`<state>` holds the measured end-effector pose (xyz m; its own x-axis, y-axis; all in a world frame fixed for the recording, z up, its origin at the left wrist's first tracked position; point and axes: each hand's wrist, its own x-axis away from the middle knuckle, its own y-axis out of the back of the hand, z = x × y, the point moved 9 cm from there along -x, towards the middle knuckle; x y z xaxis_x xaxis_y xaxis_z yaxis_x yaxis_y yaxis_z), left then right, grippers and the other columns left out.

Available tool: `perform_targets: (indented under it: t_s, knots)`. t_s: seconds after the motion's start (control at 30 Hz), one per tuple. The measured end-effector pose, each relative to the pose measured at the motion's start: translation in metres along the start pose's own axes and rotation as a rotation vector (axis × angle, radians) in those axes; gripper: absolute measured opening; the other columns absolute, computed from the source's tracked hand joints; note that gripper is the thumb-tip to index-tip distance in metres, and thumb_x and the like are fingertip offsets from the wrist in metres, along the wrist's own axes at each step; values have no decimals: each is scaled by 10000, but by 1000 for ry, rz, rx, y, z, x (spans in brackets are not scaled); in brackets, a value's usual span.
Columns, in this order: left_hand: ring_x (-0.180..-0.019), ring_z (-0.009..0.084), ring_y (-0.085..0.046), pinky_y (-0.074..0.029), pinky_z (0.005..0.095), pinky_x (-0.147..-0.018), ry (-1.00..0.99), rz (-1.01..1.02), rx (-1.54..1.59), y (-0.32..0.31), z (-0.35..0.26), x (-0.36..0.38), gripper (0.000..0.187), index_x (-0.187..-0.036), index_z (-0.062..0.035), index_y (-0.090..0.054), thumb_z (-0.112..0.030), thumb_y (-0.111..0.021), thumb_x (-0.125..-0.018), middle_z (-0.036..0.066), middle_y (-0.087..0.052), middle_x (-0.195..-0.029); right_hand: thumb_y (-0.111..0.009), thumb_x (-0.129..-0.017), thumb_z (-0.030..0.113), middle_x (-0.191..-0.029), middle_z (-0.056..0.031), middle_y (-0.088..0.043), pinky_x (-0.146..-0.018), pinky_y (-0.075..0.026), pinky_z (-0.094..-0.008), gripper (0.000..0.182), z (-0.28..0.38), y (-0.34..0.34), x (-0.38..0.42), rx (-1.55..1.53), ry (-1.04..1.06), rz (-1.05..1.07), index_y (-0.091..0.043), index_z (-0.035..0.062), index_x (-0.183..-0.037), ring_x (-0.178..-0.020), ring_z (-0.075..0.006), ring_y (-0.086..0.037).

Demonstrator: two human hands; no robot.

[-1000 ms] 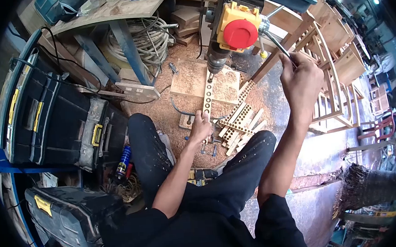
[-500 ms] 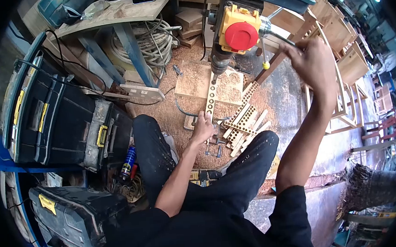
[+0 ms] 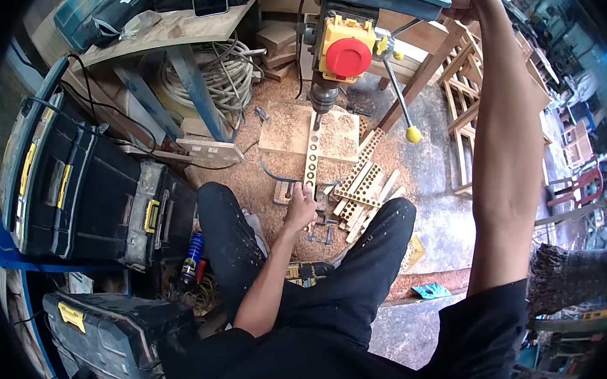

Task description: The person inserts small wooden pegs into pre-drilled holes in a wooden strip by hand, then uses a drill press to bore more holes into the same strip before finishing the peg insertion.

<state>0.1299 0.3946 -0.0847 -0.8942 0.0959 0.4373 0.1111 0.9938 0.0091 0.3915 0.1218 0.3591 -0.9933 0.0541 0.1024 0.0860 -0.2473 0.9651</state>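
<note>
My left hand [image 3: 300,207] grips the near end of a light wooden strip [image 3: 311,162] with a row of round holes. The strip's far end lies on a sawdust-covered board [image 3: 285,132], under the bit and chuck [image 3: 324,96] of a drill press [image 3: 347,58] with a red round switch cover. High at the right, my right hand [image 3: 465,1] is beside the dark drill housing, fingers curled and partly hidden; what it holds cannot be made out. A feed lever with a yellow knob [image 3: 413,134] hangs below the hub.
Several drilled strips [image 3: 367,192] lie in a pile right of the board. Clamps [image 3: 320,232] and a cordless tool [image 3: 309,271] are on the floor near my legs. Black tool cases [image 3: 100,197] stand at the left, a coiled cable [image 3: 204,84] under the bench [image 3: 165,29], wooden frames at the right.
My right hand has moved up and away, and the feed levers have turned, with a yellow knob now lower. My left hand still holds the strip. The whole view has shifted slightly.
</note>
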Motion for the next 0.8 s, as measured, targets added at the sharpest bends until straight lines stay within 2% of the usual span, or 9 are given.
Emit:
perform_targets:
  t_s: [0.07,0.13,0.17,0.27,0.3,0.4,0.53,0.57,0.8]
  knots:
    - [-458,174,-523,-430,315,-387,-29,-9,-15,0,3,-3,291,-1106,9,-367,-260,-305,-1015,106,-516,-678,-587,-794,182,-483,42,-403,-323,-223,-240,114,19,1,36,49,47,41,-638,87,-756,-352,-47,-339]
    - [-454,168,-516,-426,305,-382,-99,-20,-60,0,17,-17,303,-1107,12,-367,-270,-300,-1019,97,-505,-673,-627,-763,182,-492,47,-394,-321,-208,-236,114,36,2,59,162,80,-78,-665,91,-820,-352,-42,-332]
    - [-456,167,-516,-427,307,-386,-57,-12,-33,-1,12,-11,305,-1112,16,-368,-267,-301,-1019,101,-512,-683,-740,-687,204,-572,-14,-537,-398,-387,-293,288,56,1,88,233,58,-98,-689,83,-943,-449,-111,-506]
    - [-457,164,-515,-428,312,-393,29,8,28,-3,-6,8,304,-1127,24,-369,-254,-308,-1019,111,-530,-706,-824,-611,239,-750,-84,-664,-651,-510,-349,423,64,9,104,207,598,-599,-700,64,-975,-669,-209,-636]
    - [-454,164,-513,-426,312,-392,29,16,33,-3,-5,6,300,-1132,24,-366,-248,-312,-1018,113,-534,-709,-844,-595,237,-919,-125,-696,-858,-478,-347,497,65,4,103,141,393,-387,-691,54,-1031,-855,-259,-654]
    - [-446,165,-512,-420,311,-380,26,-14,6,-1,1,6,289,-1140,21,-363,-237,-332,-1014,114,-537,-708,-836,-605,217,-866,-115,-697,-801,-496,-343,452,59,0,105,160,303,-383,-704,57,-1006,-791,-235,-658]
    - [-440,169,-521,-408,305,-356,-12,-45,43,0,5,-2,245,-1112,-4,-369,-222,-375,-1002,109,-532,-701,-818,-614,267,-680,-119,-673,-660,-522,-344,314,67,-4,125,129,268,-412,-736,21,-790,-630,-224,-658]
    - [-426,127,-439,-369,267,-351,14,-8,78,-3,11,0,203,-1123,-69,-351,-238,-356,-1011,58,-472,-672,-824,-604,273,-670,-112,-671,-637,-512,-329,299,60,-4,123,104,282,-489,-739,30,-756,-609,-216,-652]
    - [-410,131,-456,-367,281,-334,-6,-43,13,-1,8,-2,252,-1112,-38,-368,-268,-372,-1009,62,-491,-645,-803,-643,280,-622,-122,-653,-636,-516,-349,283,66,-14,154,91,121,-474,-739,28,-752,-594,-228,-652]
